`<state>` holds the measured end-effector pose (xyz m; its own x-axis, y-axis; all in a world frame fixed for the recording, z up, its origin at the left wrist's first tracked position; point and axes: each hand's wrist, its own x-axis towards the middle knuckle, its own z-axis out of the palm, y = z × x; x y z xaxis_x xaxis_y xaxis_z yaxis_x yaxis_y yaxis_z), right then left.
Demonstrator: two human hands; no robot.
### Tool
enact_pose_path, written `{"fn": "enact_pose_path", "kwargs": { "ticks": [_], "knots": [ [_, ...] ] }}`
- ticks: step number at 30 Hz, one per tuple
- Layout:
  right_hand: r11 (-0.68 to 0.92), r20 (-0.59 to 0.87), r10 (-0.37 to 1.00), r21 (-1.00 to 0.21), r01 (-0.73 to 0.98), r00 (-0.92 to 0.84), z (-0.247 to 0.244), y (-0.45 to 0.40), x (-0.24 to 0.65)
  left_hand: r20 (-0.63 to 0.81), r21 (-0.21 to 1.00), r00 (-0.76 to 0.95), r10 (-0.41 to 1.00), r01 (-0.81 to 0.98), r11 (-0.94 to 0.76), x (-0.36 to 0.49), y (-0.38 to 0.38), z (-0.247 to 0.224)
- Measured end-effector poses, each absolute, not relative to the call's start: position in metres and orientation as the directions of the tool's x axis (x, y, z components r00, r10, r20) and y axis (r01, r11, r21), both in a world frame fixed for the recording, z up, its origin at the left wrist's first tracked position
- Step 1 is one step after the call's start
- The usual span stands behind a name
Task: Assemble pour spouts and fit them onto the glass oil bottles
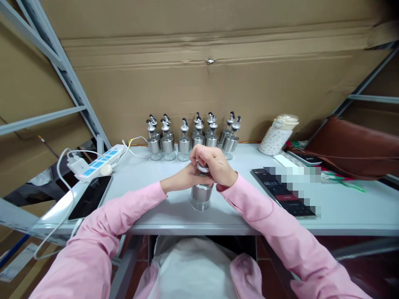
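One glass bottle with a metal band (201, 194) stands upright near the table's front edge. Around its neck is my left hand (184, 178), its fingers partly hidden behind the bottle and my other hand. My right hand (215, 162) is closed over the bottle's top and covers most of the cap; a bit of silver collar shows beneath it. Behind my hands, several similar bottles (167, 144) with black-tipped pour spouts stand in a loose group toward the back of the table.
On the left of the grey table (230, 222) lie a white power strip (107, 160) with cables and a dark phone (91, 197). At right are another phone (280, 191), a dotted white flask (276, 135) and a brown bag (355, 145). Cardboard stands behind.
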<state>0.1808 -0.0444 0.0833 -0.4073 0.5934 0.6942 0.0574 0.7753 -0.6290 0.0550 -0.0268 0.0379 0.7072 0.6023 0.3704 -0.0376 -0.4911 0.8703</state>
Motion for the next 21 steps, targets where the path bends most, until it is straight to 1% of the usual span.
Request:
{"fn": "enact_pose_path", "kwargs": {
  "ticks": [2,4,6,7,8,9,11,15,18,21],
  "knots": [
    [0.795,0.694,0.595,-0.583,0.168,-0.405,0.077,-0.035,0.181,0.406,0.855,0.659,0.634,-0.028,-0.518,0.053,-0.020,0.032],
    [0.789,0.692,0.614,-0.531,0.308,-0.380,0.065,-0.022,0.181,0.507,0.806,0.521,0.687,-0.004,-0.592,0.048,-0.011,0.026],
    [0.785,0.694,0.609,-0.459,0.417,-0.383,0.048,-0.010,0.180,0.611,0.738,0.347,0.712,0.076,-0.671,0.039,-0.001,0.017],
    [0.777,0.693,0.609,-0.423,0.466,-0.386,0.039,-0.004,0.178,0.648,0.703,0.286,0.706,0.134,-0.699,0.035,0.005,0.012],
    [0.772,0.684,0.609,-0.396,0.496,-0.402,0.030,0.000,0.177,0.671,0.667,0.263,0.693,0.193,-0.719,0.030,0.010,0.006],
    [0.771,0.670,0.609,-0.374,0.516,-0.425,0.022,0.004,0.175,0.693,0.625,0.260,0.672,0.248,-0.740,0.025,0.016,-0.001],
    [0.776,0.638,0.605,-0.338,0.533,-0.476,0.009,0.009,0.173,0.709,0.542,0.308,0.634,0.337,-0.770,0.018,0.024,-0.014],
    [0.755,0.583,0.627,-0.292,0.587,-0.517,-0.005,0.015,0.172,0.645,0.436,0.432,0.631,0.470,-0.768,0.012,0.031,-0.033],
    [0.737,0.573,0.637,-0.256,0.626,-0.516,-0.010,0.019,0.173,0.581,0.389,0.486,0.654,0.539,-0.747,0.012,0.032,-0.037],
    [0.736,0.553,0.639,-0.239,0.633,-0.534,-0.016,0.024,0.174,0.485,0.403,0.527,0.698,0.574,-0.713,0.012,0.032,-0.039]
  ]
}}
